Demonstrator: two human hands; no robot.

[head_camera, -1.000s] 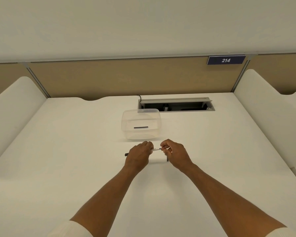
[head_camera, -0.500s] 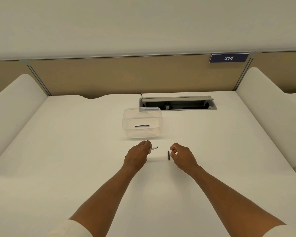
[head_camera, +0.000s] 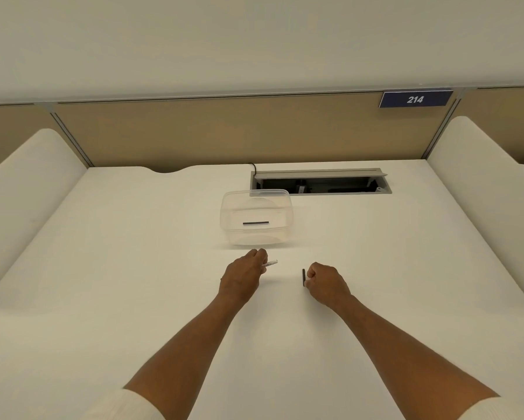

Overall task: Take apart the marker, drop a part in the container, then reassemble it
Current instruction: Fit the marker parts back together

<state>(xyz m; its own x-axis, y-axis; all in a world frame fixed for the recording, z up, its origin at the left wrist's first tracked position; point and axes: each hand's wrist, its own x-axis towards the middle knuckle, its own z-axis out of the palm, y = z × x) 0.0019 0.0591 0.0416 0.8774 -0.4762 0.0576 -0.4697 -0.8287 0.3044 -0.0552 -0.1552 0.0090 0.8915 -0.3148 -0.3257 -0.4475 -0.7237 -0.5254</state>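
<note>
Both hands closed: left hand [head_camera: 243, 275] around marker body [head_camera: 270, 263], right hand [head_camera: 324, 279] around dark part [head_camera: 303, 277] (upright).

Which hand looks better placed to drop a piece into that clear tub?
Probably the left hand: it sits right in front of the container holding the white marker body. The right hand is farther off.

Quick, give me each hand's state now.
Left hand: closed on the white marker body.
Right hand: closed on a small black piece.

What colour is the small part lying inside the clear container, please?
Black. The part lies flat in the container, seen clearly in the head view.
</note>
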